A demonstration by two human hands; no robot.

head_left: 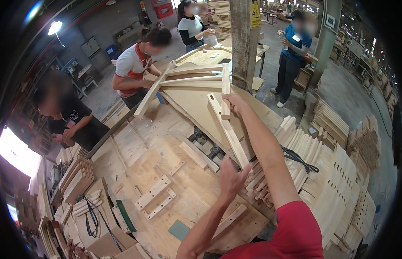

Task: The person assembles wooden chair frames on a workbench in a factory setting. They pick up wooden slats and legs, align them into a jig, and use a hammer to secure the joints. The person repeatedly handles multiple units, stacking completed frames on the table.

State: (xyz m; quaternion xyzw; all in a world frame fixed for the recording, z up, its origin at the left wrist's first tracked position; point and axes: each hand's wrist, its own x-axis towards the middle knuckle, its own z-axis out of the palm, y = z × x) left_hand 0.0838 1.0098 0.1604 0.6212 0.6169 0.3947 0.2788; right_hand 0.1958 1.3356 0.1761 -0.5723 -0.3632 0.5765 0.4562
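Observation:
My right hand point(235, 102) is closed around the lower part of one leg of a pale wooden frame point(226, 80). Two legs joined by long rails make up this frame, which lies tilted across the far side of the bench. A slotted wooden bar point(230, 134) slants below that leg, its near end by my left hand point(231, 178). That hand has its thumb and fingers apart; whether it touches the bar's end I cannot tell. Metal clamps point(201, 137) and a short wooden block point(193, 155) sit left of the bar.
Drilled wooden jig blocks point(154, 191) are on the plywood bench point(162, 153). Stacked wooden slats point(291, 151) with a black strap point(299, 158) lie at right. A concrete pillar point(244, 47) rises beyond the frame. A person in white and red point(132, 71) works at the frame's far left; other people stand around.

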